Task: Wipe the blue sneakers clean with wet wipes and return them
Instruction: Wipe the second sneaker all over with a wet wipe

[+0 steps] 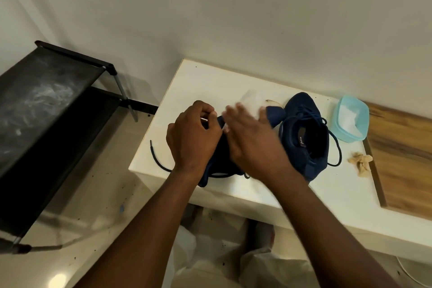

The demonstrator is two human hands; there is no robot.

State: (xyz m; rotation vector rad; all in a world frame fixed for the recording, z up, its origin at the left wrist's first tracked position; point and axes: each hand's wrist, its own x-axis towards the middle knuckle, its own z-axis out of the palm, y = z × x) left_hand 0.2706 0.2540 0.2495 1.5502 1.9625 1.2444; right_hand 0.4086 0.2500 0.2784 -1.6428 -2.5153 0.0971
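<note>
The left hand [194,138] gripped one sneaker [219,160] on the desk [198,82] — the right hand [252,138], blurred, fingers straight, touched a wipe [252,100].

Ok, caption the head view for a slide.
Left hand grips a blue sneaker on a white table, blurred right hand over it; second sneaker beside wipes tub.

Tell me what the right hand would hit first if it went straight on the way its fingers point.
Likely the blurred white wipe just past the right hand's fingers; beyond it, bare white table, then the wall. Depth is unclear.
</note>
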